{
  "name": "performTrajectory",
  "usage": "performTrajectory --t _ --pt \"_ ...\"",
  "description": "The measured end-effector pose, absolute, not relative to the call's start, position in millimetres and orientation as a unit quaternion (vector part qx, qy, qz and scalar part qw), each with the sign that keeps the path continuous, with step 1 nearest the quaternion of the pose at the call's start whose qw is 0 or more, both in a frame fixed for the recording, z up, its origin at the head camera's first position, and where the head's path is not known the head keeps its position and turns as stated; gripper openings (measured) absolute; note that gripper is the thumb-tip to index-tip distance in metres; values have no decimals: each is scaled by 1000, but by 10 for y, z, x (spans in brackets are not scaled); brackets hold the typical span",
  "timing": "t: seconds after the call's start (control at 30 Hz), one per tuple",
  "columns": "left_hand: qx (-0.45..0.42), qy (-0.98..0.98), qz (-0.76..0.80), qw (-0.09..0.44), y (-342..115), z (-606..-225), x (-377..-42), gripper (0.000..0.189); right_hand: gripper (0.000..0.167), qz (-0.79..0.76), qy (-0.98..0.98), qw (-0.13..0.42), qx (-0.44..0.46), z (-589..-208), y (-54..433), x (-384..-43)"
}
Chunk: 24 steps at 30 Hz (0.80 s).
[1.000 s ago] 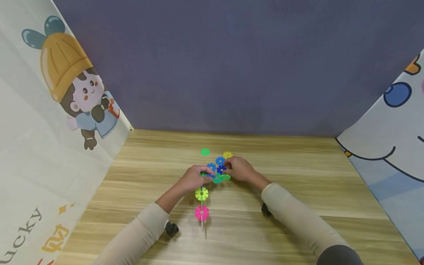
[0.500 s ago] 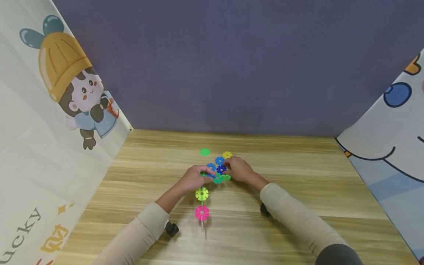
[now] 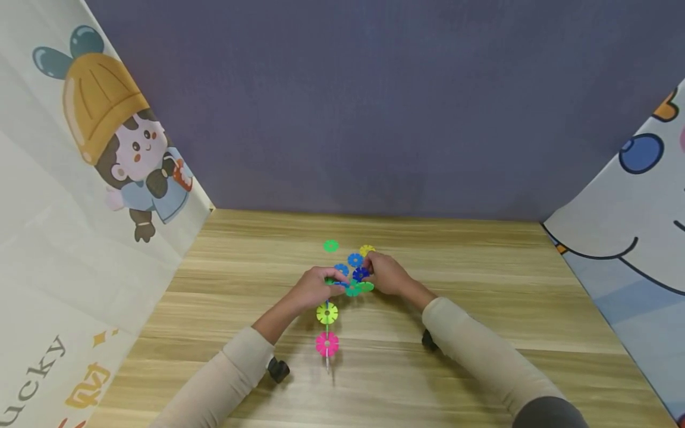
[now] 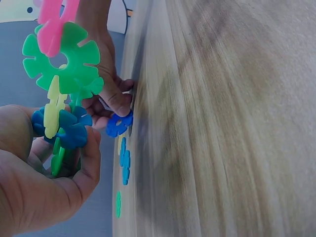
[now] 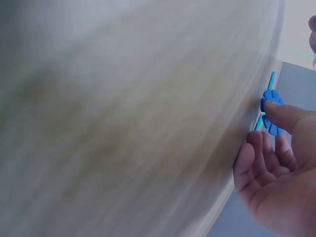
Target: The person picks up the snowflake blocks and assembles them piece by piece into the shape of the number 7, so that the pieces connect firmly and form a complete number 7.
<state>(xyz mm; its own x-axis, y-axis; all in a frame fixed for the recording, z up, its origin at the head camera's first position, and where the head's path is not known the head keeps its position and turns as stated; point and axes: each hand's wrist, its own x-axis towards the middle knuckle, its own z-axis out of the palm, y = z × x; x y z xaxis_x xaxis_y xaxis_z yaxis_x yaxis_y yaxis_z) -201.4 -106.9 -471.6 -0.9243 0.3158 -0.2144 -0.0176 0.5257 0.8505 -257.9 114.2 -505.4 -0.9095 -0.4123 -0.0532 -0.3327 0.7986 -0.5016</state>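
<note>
Two forearms in pale sleeves [image 3: 230, 374] reach in from the lower part of the head view, meeting near mid-frame. Left hand [image 3: 316, 288]: above the surface [image 3: 257, 244], back upward, fingers drawn in on a chain of slotted discs [image 4: 79, 54], near its blue piece [image 4: 72, 133]. Right hand [image 3: 389, 273]: just to picture right, angled inward, thumb and fingers pinching a dark blue disc [image 3: 360, 277].

Chain runs down the centre of the head view: pink disc [image 3: 321, 345] lowest, yellow-green disc [image 3: 321, 313] above, pieces edge-on between. Teal-green disc [image 3: 351, 292] and light green disc [image 3: 367, 286] show right of the left fingers. All flower-like, notched rims, round centre holes. Dark blue disc tilted, seen from left wrist.

Loose on the surface, above the hands in frame: bright green disc [image 3: 327, 245], yellow disc [image 3: 367, 247], two mid-blue discs [image 3: 351, 260].

Compared with half a second ago: dark blue disc has shifted slightly rightward. Left hand and chain nearly unmoved; loose discs lie as before.
</note>
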Motion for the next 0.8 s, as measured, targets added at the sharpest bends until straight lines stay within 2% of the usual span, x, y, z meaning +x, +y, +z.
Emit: performTrajectory --t 0.53,0.8 --pt "93 856 480 169 -1094 -4711 -1995 10 18 -289 921 85 -246 -5000 1305 -2509" --pt "84 854 485 169 -1129 -4705 -1990 9 16 -339 905 107 -233 -4951 1436 -2451"
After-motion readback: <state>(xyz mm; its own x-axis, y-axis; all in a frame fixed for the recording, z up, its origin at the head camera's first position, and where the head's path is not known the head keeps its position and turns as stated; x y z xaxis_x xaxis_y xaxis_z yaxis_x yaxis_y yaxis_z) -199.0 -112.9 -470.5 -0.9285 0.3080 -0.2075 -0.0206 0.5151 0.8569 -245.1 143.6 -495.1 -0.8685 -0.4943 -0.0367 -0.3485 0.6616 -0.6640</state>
